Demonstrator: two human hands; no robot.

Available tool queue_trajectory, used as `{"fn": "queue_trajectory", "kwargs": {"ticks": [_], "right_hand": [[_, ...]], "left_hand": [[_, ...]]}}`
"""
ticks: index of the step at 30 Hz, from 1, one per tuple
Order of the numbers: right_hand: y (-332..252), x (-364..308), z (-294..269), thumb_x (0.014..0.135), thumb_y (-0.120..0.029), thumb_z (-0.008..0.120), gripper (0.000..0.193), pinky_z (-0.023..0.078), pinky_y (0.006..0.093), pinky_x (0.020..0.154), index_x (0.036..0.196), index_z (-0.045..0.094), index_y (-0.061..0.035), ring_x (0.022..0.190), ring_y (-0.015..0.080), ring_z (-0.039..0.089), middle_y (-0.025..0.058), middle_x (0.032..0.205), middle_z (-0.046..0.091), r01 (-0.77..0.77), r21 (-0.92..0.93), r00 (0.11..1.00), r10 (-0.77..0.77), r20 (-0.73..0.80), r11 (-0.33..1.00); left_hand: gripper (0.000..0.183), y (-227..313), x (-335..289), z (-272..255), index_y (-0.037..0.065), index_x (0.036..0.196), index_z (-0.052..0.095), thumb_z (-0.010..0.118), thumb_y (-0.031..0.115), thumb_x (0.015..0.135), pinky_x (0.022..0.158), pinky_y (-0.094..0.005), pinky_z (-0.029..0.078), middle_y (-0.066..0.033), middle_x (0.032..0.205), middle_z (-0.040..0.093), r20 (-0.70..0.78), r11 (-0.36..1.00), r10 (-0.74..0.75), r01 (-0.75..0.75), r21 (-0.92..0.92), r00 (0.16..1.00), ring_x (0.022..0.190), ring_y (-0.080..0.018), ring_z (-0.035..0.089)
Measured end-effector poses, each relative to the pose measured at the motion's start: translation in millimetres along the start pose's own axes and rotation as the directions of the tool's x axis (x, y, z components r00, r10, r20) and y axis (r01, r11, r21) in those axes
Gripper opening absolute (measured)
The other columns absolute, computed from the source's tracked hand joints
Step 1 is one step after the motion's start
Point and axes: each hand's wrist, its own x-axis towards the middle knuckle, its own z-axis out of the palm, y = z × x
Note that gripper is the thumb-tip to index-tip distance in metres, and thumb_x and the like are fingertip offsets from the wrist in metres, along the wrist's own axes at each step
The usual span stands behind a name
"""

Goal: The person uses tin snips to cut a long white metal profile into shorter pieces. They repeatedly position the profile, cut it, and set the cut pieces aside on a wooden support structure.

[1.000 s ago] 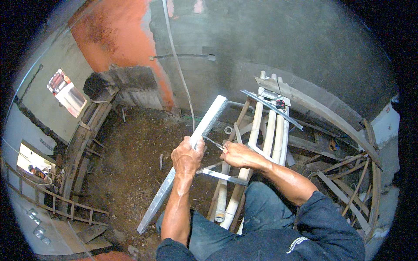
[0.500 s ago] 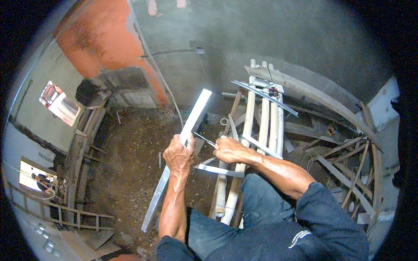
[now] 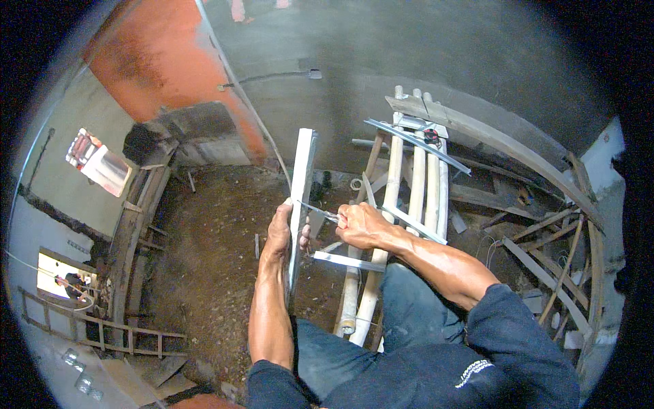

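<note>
My left hand [image 3: 278, 235] is closed round a long silvery metal channel [image 3: 304, 163], held nearly upright in front of me. Its fingertips show on the channel's right side. In my right hand [image 3: 364, 226] is a slim pointed metal tool [image 3: 317, 210], gripped at its near end; the fist hides the handle, so its exact kind cannot be told. The tool's tip points left and reaches the channel just above my left hand. Below my right hand, a short metal strip [image 3: 349, 260] lies across the pale poles [image 3: 396, 160].
More metal strips [image 3: 415, 225] rest across the poles, with a small red and black object [image 3: 431, 136] at their far end. Boards [image 3: 497, 133] and timber [image 3: 552, 273] are stacked on the right. A wooden ladder [image 3: 102, 334] lies left, beside the dirt floor [image 3: 211, 252].
The channel has swung from a rightward slant to nearly upright. My left hand has turned with it, bringing its fingertips into sight. My right hand keeps the tool close to the channel.
</note>
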Motion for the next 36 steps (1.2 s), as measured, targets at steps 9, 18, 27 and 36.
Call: {"fn": "queue_trajectory", "kwargs": {"ticks": [9,18,27,36], "right_hand": [[12,-9,-8,0.093,-0.036,0.048,0.047,0.052,0.0519,0.088,0.105,0.068,0.0047,0.102,0.0463,0.066,0.0306,0.112,0.067,-0.160,-0.086,0.957,0.176,0.229,0.983],[6,-4,-5,0.090,-0.036,0.051,0.051,0.050,0.0512,0.092,0.117,0.059,0.0057,0.107,0.0439,0.065,0.0298,0.111,0.066,-0.151,-0.080,0.951,0.167,0.260,0.985],[7,-4,-6,0.088,-0.034,0.051,0.049,0.050,0.0514,0.091,0.115,0.060,0.0056,0.108,0.0440,0.064,0.0303,0.111,0.066,-0.154,-0.085,0.940,0.172,0.295,0.984],[16,-4,5,0.092,-0.032,0.049,0.045,0.050,0.0520,0.088,0.106,0.066,0.0072,0.101,0.0459,0.066,0.0317,0.105,0.067,-0.177,-0.063,0.945,0.188,0.269,0.982]], "left_hand": [[0.056,-4,8,-16,0.006,0.089,0.059,0.039,0.057,0.098,0.043,-0.0306,0.048,-0.0074,0.063,0.060,-0.063,0.997,-0.003,0.008,0.075,0.998,0.045,-0.0176,0.055],[0.050,-7,1,4,0.007,0.094,0.055,0.040,0.054,0.099,0.039,-0.0285,0.044,-0.0047,0.062,0.057,-0.007,0.992,-0.048,0.049,0.117,0.999,0.043,-0.0148,0.052],[0.052,-16,8,0,0.004,0.093,0.061,0.039,0.051,0.100,0.040,-0.0288,0.043,-0.0059,0.062,0.058,0.044,0.977,0.082,-0.089,0.192,0.996,0.043,-0.0149,0.052],[0.060,-19,12,1,-0.008,0.089,0.062,0.032,0.042,0.102,0.073,-0.0515,0.047,-0.0302,0.079,0.066,0.088,0.528,0.473,-0.362,0.768,0.877,0.076,-0.0460,0.065]]}}
